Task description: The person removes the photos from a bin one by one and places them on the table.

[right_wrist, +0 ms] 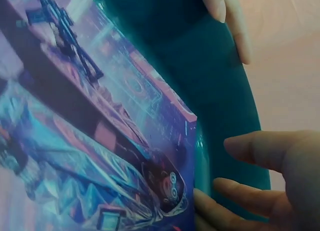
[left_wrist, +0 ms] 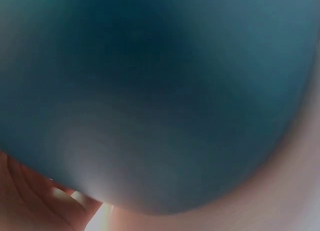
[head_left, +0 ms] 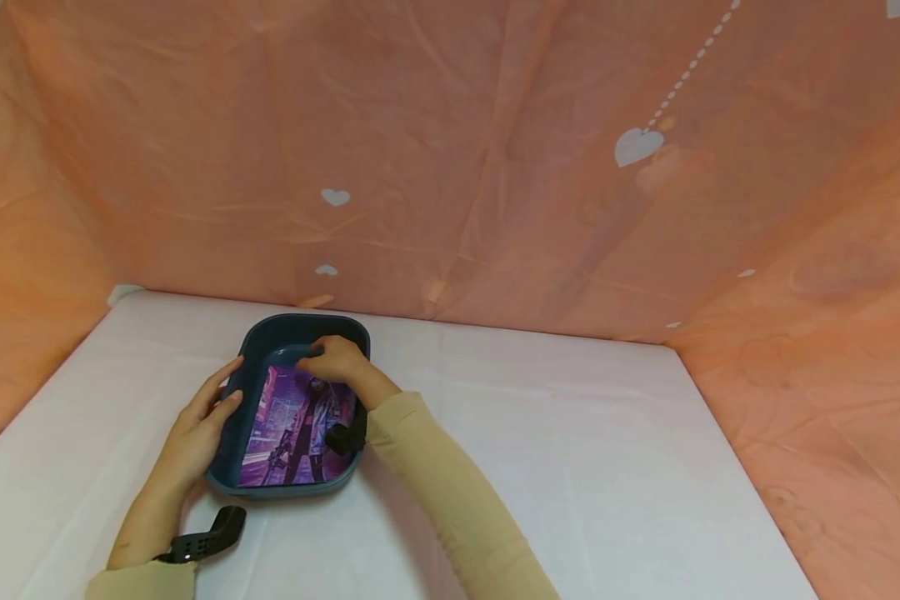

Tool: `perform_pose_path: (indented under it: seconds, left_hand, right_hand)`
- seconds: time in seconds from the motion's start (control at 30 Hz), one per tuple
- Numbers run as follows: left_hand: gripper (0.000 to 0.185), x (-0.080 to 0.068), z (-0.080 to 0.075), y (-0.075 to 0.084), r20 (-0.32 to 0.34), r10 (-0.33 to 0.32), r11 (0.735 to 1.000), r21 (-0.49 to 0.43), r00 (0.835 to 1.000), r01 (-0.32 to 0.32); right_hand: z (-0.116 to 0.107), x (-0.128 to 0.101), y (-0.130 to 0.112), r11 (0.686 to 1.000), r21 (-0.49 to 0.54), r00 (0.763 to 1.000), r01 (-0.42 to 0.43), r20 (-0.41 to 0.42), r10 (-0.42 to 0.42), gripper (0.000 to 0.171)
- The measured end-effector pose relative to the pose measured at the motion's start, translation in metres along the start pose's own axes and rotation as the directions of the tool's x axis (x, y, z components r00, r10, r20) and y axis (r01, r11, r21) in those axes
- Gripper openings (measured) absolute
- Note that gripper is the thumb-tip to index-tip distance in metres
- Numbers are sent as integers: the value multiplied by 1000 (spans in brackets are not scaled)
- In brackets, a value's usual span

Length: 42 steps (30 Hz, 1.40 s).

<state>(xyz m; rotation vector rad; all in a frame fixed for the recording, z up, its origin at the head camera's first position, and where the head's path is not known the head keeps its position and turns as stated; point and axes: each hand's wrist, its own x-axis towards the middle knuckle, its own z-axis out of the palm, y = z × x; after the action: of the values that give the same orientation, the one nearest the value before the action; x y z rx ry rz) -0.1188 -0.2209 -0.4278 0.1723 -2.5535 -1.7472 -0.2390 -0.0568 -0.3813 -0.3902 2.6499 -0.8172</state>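
A dark blue-green plastic tray (head_left: 228, 442) with rounded corners and raised sides stands on the white table. In it lies a rectangular purple picture (head_left: 273, 429) of a figure with a rifle. My left hand (head_left: 198, 421) holds the tray's left side, thumb at the rim; the left wrist view shows the tray's blurred wall (left_wrist: 150, 116) close up. My right hand (head_left: 337, 362) is inside the tray at the picture's far edge. In the right wrist view its thumb and fingers (right_wrist: 250, 193) are spread apart, with the lower fingertips partly hidden behind the picture's edge (right_wrist: 194, 156).
White cloth (head_left: 555, 467) covers the table, stretching right of the tray. Orange-pink sheets with white hearts (head_left: 450, 183) hang behind it and at both sides. A black wrist camera (head_left: 208, 537) sits by the left wrist, another (head_left: 348, 433) overlaps the tray's right rim.
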Motion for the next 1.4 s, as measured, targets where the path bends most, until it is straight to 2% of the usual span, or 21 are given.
perform_pose_path:
  seconds: [0.13,0.33,0.47,0.6,0.7,0.8,0.9,1.0,1.17,1.3,1.4]
  left_hand:
    - [53,1,1,-1,1,27,1000,-15,1000,-27]
    - [53,2,-1,0,15,1,1000,-8,1000,-1]
    - [53,3,-4,0,22,-5,1000,4,1000,5]
    - [53,4,-6,-1,23,-8,999,41,1000,7]
    - [53,4,-7,-2,24,-10,1000,26,1000,9]
    - [53,5,-6,-2,26,-7,1000,5,1000,6]
    - [54,6,-6,-2,25,-2,1000,5,1000,2]
    - [54,7,-6,-2,25,-3,1000,6,1000,3]
    - [54,8,-7,-4,23,-12,1000,-18,1000,12]
    - [54,8,-9,-4,13,-18,999,-35,1000,18]
    - [54,9,-10,-3,12,-10,999,-42,1000,11]
  right_hand:
    - [-2,-1,3,1000,8,1000,25,14,-26,38]
    - [-4,-3,8,983,66,982,174,62,-178,33]
    - [-7,-4,9,960,106,959,261,87,-270,31]
    - [-12,-6,9,930,86,922,356,126,-365,32]
    - [-17,-7,10,908,63,895,415,149,-420,34]
    - [-21,-8,13,895,54,883,444,144,-447,34]
    - [-24,-8,16,894,99,888,438,109,-447,34]
    - [-25,-8,19,887,199,897,416,70,-436,33]
    - [-26,-10,23,852,371,910,369,42,-412,32]
    - [-30,-10,25,835,430,917,345,35,-397,31]
    - [-35,-10,28,835,455,933,310,25,-360,30]
